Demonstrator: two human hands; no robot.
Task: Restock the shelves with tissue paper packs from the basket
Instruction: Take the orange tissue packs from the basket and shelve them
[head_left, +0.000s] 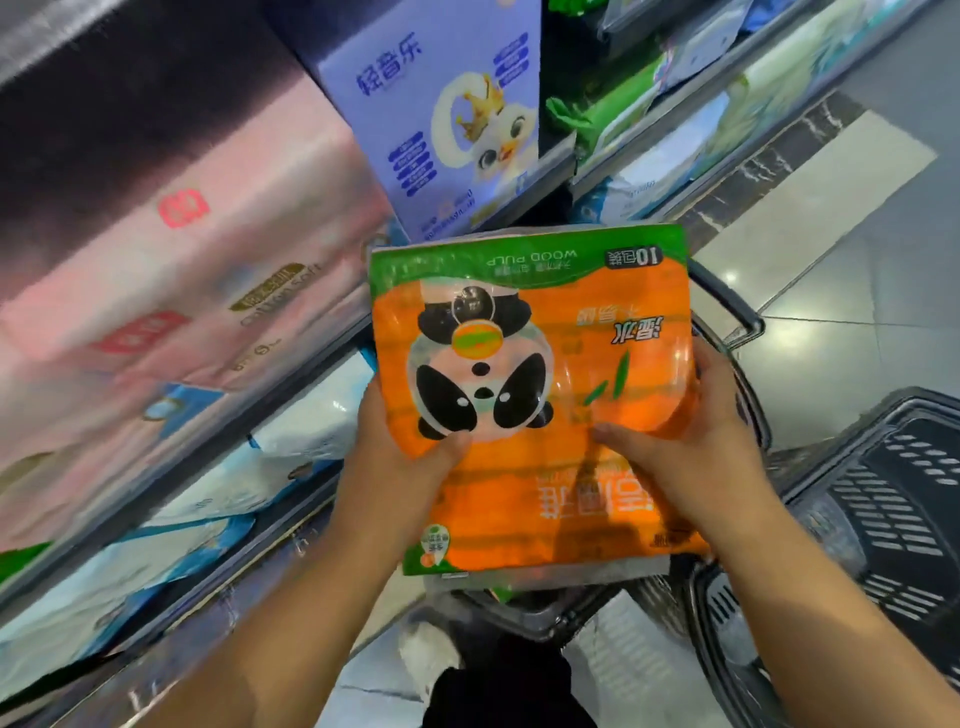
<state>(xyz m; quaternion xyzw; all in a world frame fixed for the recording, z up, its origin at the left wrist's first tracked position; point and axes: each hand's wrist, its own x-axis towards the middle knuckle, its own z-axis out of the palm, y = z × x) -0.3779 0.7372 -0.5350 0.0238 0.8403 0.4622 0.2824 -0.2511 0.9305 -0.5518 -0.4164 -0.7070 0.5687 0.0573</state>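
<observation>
An orange and green tissue pack (535, 332) with a panda print is held up in front of me, above a dark basket (737, 317). My left hand (400, 462) grips its left edge, thumb on the front. My right hand (691, 462) grips its right edge, thumb across the front. The pack's print reads upside down. The shelves (291, 364) run along the left, stocked with pink, blue and white packs.
A purple box with a crowned bird (447, 114) stands on the shelf just beyond the pack. Pink packs (197, 270) fill the left. A second black basket (893, 499) sits on the tiled floor at right. My shoe (426, 654) is below.
</observation>
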